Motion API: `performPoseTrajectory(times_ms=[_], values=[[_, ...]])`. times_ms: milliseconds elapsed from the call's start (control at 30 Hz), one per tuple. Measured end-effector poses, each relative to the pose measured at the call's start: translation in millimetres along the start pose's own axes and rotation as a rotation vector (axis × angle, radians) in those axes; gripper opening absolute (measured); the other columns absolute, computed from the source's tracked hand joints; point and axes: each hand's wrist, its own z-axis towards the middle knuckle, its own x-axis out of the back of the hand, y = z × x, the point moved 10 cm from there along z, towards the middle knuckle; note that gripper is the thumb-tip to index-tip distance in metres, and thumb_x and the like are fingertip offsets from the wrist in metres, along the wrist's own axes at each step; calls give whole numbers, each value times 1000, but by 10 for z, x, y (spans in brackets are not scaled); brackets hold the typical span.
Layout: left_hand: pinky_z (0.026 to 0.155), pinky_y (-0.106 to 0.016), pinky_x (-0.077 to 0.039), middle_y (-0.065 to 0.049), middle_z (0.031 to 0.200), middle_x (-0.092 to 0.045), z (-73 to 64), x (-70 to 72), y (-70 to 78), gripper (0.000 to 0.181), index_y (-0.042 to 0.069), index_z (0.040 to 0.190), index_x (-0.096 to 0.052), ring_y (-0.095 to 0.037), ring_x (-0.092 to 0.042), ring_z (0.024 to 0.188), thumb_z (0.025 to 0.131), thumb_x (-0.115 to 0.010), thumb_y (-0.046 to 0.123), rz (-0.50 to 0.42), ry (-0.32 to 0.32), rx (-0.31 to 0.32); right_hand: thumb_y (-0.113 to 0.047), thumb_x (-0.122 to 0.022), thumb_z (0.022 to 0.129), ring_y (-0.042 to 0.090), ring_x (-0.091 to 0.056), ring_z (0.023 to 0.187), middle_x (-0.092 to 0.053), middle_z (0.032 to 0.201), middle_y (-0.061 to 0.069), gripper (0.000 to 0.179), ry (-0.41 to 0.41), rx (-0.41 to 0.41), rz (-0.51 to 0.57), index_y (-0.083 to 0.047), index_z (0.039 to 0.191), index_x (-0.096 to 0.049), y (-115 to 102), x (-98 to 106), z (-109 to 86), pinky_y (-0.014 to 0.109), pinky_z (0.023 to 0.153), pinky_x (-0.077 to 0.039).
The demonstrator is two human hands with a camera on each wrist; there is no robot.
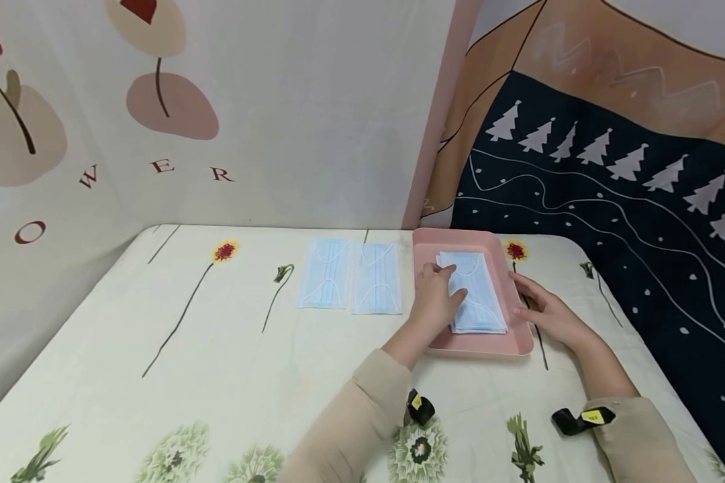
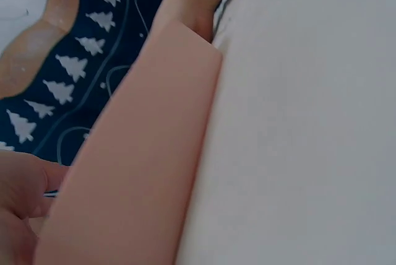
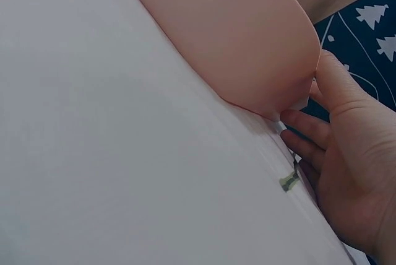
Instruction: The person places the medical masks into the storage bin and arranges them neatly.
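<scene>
A pink tray (image 1: 501, 345) holds a small stack of light blue face masks (image 1: 478, 302) with white ear loops. My left hand (image 1: 436, 296) is over the left side of the stack, its thumb and forefinger apart above the top mask. Part of this hand (image 2: 21, 206) shows behind the tray's wall (image 2: 136, 153) in the left wrist view. At the tray's right side, my right hand (image 1: 550, 310) grips the edge. The right wrist view shows the thumb of that hand (image 3: 356, 141) at the rim and its fingers by the underside of the tray (image 3: 241, 42).
Two more face masks lie flat side by side left of the tray, a left one (image 1: 323, 274) and a right one (image 1: 377, 279). A white flower-printed cloth (image 1: 217, 376) covers the table. Behind stand a pale printed curtain (image 1: 314, 121) and a dark tree-patterned fabric (image 1: 580, 194).
</scene>
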Motion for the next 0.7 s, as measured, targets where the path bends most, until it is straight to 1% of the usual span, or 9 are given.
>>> performPoseTrajectory(times_ms=[67, 100, 267, 367, 433, 500, 567, 633, 700], values=[[90, -24, -44, -12, 124, -45, -36, 66, 37, 49, 9, 136, -54, -19, -44, 109, 92, -66, 25, -60, -2, -34, -18, -61, 96, 44, -20, 137, -28, 149, 26, 72, 2, 10, 3, -8, 153, -19, -5, 6, 1, 7, 95, -25], [91, -24, -44, -12, 124, -45, -50, 95, 55, 49, 9, 137, -53, -19, -45, 110, 92, -66, 25, -81, -7, -54, -18, -61, 96, 44, -20, 136, -28, 148, 27, 71, 3, 15, 8, -8, 153, -19, -8, 7, 1, 4, 92, -25], [91, -24, -43, -10, 121, -49, -140, 259, 127, 49, 10, 139, -51, -17, -48, 111, 93, -64, 23, -133, -32, -149, -18, -61, 96, 43, -20, 137, -28, 149, 25, 71, 1, 9, 32, -8, 153, -20, 14, 0, 10, 4, 92, -26], [91, -25, -43, -10, 119, -50, -187, 379, 135, 48, 10, 138, -52, -17, -49, 111, 93, -65, 22, -147, -24, -191, -18, -61, 95, 41, -20, 137, -28, 149, 24, 72, 2, -4, 29, -10, 153, -20, 31, -1, 6, 6, 93, -26], [89, -26, -44, -11, 118, -51, -207, 453, 123, 48, 9, 137, -52, -19, -50, 109, 93, -65, 21, -164, -14, -209, -19, -61, 95, 41, -21, 137, -28, 149, 23, 72, 4, -9, 24, -11, 153, -20, 34, 3, 2, 7, 94, -26], [87, -27, -45, -10, 117, -52, -220, 537, 113, 48, 8, 137, -53, -21, -52, 108, 92, -66, 19, -184, 1, -226, -19, -61, 95, 40, -20, 138, -28, 150, 23, 72, 4, -17, 16, -12, 154, -20, 33, 6, -1, 10, 97, -26], [87, -27, -46, -10, 117, -53, -230, 618, 98, 48, 7, 137, -52, -24, -53, 108, 92, -66, 18, -204, 12, -242, -19, -61, 95, 40, -21, 138, -28, 150, 23, 71, 5, -19, 13, -12, 153, -20, 30, 5, 1, 18, 103, -26], [87, -29, -47, -10, 119, -53, -237, 706, 72, 48, 6, 137, -52, -25, -53, 111, 92, -66, 18, -225, 16, -245, -19, -61, 95, 40, -20, 138, -27, 150, 23, 72, 3, -23, 16, -12, 153, -20, 28, 0, 5, 32, 109, -24], [88, -31, -47, -11, 120, -53, -242, 801, 34, 49, 7, 138, -51, -25, -53, 111, 92, -65, 18, -234, 24, -243, -19, -61, 95, 40, -20, 138, -27, 150, 23, 72, 3, -25, 16, -11, 153, -20, 26, -2, 10, 47, 110, -20]])
